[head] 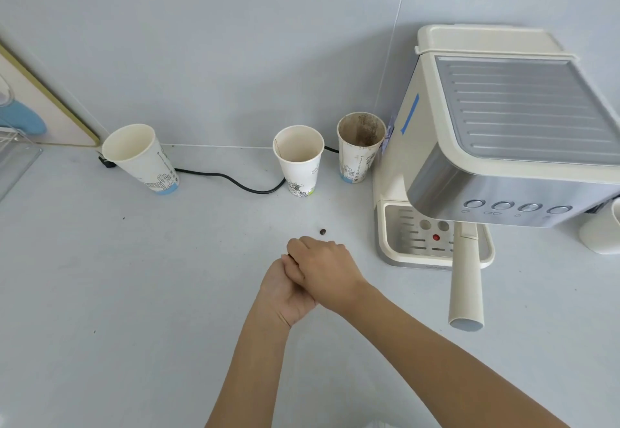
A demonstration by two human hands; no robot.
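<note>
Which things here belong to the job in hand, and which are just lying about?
In hand: right hand laid over left hand, loose coffee bean just beyond them.
Lying about: left paper cup, middle paper cup, stained paper cup, espresso machine, black cord, white mug.

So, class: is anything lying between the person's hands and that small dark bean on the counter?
Nothing visible does. The bean lies on bare counter just beyond the right hand; the paper cups stand farther back.

Both my forearms reach forward; my right hand (324, 265) lies over my upturned left hand (286, 297), knuckles bent.
</note>
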